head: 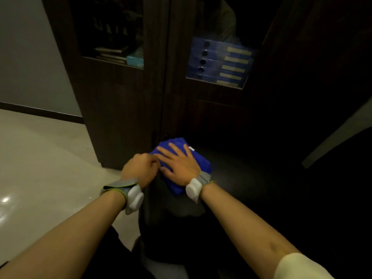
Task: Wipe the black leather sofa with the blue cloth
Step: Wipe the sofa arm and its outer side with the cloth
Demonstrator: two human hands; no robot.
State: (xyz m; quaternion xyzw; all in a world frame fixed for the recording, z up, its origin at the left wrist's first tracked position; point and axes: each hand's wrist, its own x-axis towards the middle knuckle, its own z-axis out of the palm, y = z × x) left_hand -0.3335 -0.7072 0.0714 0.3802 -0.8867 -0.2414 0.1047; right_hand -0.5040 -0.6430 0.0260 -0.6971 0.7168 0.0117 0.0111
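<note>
Cloth (pixel 182 156) lay folded into a thick blue pad on the dark sofa (pixel 251 178), at the edge next to the cabinet (pixel 124 117). It looked soft and light, likely to bunch or slide on smooth leather, so pressing it flat from above probably suited it better than pinching a corner. Its pile was bright blue, with a small white tag at the far corner. The right hand (pixel 179 164) rested flat on it, fingers straight and spread. The left hand (pixel 141 168) sat just beside, fingers curled at the cloth's near-left edge; whether it pinched the fabric I could not tell. Pale floor (pixel 40 168) lay to the left.
</note>
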